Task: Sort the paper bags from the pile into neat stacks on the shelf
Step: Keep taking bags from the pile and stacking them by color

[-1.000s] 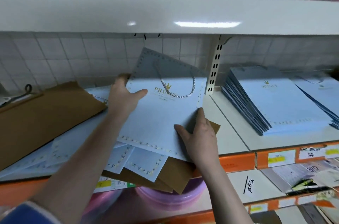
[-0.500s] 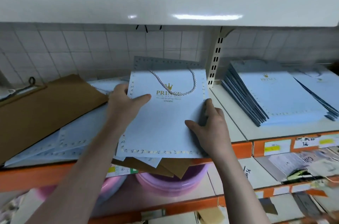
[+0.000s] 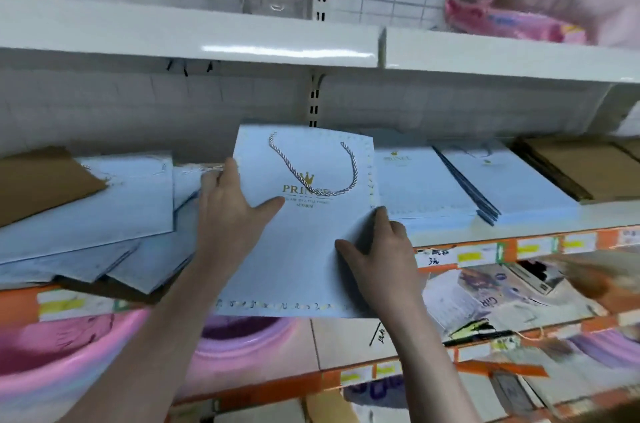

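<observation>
I hold a flat light blue paper bag [image 3: 298, 249] with a rope handle and a gold crown print, lifted off the shelf and level in front of me. My left hand [image 3: 232, 214] grips its left edge with the thumb on top. My right hand [image 3: 379, 256] pinches its right edge. To the left lies the messy pile of blue bags [image 3: 104, 214] with a brown bag [image 3: 38, 183] on it. To the right, two neat stacks of blue bags [image 3: 419, 187] [image 3: 512, 180] rest on the shelf [image 3: 519, 220], then a stack of brown bags [image 3: 585, 169].
A white upper shelf [image 3: 194, 34] hangs low over the bags, split by a slotted metal upright [image 3: 314, 100]. The orange shelf edge [image 3: 485, 249] carries price labels. Below sit pink basins [image 3: 239, 339] and printed packages [image 3: 491, 298].
Both hands have lifted the blue bag off the pile and carried it rightward toward the neat stacks. My view has swung right and up, showing the brown stack.
</observation>
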Motion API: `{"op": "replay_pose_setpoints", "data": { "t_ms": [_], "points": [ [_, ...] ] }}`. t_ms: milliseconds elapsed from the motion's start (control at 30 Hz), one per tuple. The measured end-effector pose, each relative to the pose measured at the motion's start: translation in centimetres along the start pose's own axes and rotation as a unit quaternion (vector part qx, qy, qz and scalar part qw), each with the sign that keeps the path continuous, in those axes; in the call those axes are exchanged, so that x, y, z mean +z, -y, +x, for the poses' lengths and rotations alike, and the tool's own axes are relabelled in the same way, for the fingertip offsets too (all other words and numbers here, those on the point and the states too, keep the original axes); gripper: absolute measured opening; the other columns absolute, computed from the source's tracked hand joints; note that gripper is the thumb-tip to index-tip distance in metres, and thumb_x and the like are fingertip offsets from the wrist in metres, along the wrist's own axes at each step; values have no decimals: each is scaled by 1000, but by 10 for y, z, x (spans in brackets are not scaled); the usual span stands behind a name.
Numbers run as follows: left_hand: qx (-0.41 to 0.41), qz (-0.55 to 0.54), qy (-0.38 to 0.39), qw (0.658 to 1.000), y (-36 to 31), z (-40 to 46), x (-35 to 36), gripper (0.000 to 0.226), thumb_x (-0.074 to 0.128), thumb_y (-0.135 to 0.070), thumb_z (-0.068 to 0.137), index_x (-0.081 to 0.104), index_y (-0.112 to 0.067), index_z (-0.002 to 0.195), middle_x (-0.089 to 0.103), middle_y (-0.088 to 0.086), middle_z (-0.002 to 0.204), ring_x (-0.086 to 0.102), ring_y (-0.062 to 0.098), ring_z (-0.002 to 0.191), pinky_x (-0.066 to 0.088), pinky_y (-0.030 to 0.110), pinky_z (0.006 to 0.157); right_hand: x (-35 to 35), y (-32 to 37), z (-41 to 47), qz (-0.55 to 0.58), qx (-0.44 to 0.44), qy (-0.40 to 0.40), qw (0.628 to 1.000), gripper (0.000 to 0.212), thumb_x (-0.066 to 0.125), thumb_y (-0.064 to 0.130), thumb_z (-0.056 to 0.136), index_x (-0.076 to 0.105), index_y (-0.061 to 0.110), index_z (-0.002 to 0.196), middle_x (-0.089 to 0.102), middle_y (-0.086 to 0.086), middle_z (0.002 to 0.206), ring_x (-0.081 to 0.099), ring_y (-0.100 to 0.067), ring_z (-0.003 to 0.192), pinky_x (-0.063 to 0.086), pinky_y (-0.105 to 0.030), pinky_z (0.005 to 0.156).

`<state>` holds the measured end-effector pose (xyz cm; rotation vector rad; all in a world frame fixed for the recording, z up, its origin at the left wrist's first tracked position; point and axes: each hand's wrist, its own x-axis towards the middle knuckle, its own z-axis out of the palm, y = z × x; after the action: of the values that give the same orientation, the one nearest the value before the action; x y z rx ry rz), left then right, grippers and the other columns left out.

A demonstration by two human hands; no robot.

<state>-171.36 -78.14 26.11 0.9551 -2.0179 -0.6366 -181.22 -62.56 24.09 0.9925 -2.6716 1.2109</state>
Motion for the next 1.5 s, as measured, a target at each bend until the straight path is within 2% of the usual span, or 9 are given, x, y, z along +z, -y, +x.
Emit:
{"op": "replay_pose_setpoints", "data": {
  "t_ms": [100,233,400,500,633,767,967,1167,1500],
  "points": [
    [-3,14,22,1000,-40,-25,32,72,75,-36,72,41,-12,130,41,12,116,42,29,113,36,34,86,-36,-40,-1,-26,16,-24,999,64,60,36,85,35,7,136,45,-11,125,42,-30,115,37,-37,94],
    [19,23,31,999,-89,-53,72,73,75,-36,73,40,-11,133,40,11,111,41,28,112,31,28,81,-80,-88,-2,-47,22,-41,998,58,57,34,88,38,6,135,43,-10,128,41,-30,115,32,-35,95],
    [9,58,60,996,-133,-71,111,78,72,-40,75,36,-8,136,40,16,119,42,33,116,36,35,92,-118,-131,-1,-73,24,-52,996,40,52,33,90,45,7,119,44,-9,124,41,-29,112,31,-33,90],
    [11,62,74,995,-151,-76,132,79,71,-41,76,35,-6,137,39,16,122,42,33,116,35,34,94,-132,-152,6,-93,24,-65,993,36,51,34,91,47,8,116,46,-8,123,42,-28,110,32,-33,90],
    [21,76,86,993,-167,-73,159,83,70,-41,78,32,-3,140,38,18,125,39,33,119,33,35,98,-144,-175,21,-100,36,-79,991,33,51,34,91,49,9,113,48,-8,121,42,-28,109,31,-33,89],
    [25,82,104,991,-179,-56,195,78,69,-42,78,37,3,133,40,20,124,40,36,118,36,40,97,-150,-196,50,-118,35,-96,988,28,52,32,90,51,7,104,51,-10,112,43,-30,104,31,-35,87],
    [30,64,130,989,-208,-18,259,74,65,-44,81,37,1,132,38,20,128,39,37,121,35,41,97,-168,-232,116,-147,37,-123,981,21,54,29,88,48,8,89,53,-13,99,47,-33,95,32,-37,81],
    [52,56,148,986,-237,3,306,66,64,-41,83,41,3,126,39,22,127,40,38,119,36,41,95,-188,-265,165,-171,55,-133,975,28,53,30,89,54,4,98,54,-14,107,45,-33,102,29,-36,85],
    [14,82,118,990,-272,27,378,59,61,-36,83,42,5,121,41,19,121,42,37,113,38,42,93,-206,-327,245,-161,11,-73,984,32,53,32,89,56,3,101,55,-16,109,45,-34,102,28,-36,88]
  ]
}}
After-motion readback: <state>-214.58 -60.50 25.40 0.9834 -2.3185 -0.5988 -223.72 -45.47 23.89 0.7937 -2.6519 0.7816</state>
